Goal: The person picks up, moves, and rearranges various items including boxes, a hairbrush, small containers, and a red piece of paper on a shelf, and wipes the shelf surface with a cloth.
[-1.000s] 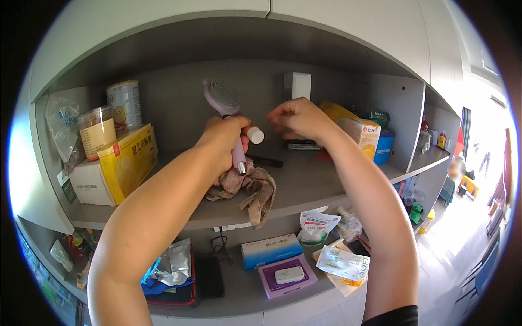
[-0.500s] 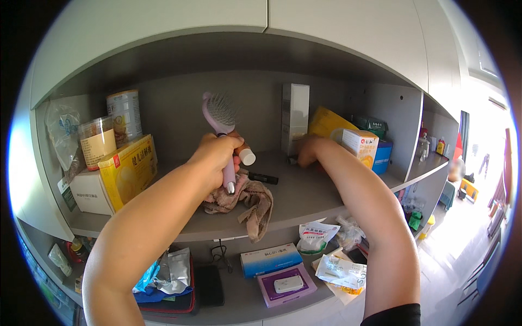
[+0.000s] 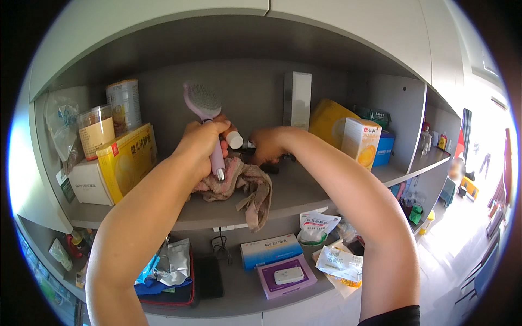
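Observation:
My left hand is closed around the handle of a lilac hairbrush, bristles up. A small brown bottle with a white cap sticks out of the same grip, on its right side. Beside it, my right hand reaches low over the shelf with curled fingers. Something dark with a silvery end shows at those fingers, too hidden to name. Under both hands lies a crumpled brownish-pink cloth, one end hanging over the shelf edge. A black stick-like item lies partly hidden below my right hand.
A tall white box stands at the back, with yellow, orange-white and blue boxes to its right. At left are a yellow box, a jar and a can. The lower shelf holds packets and a purple box.
My right hand has moved left from beside the tall white box to next to my left hand. The left hand, with hairbrush and bottle, has shifted slightly left.

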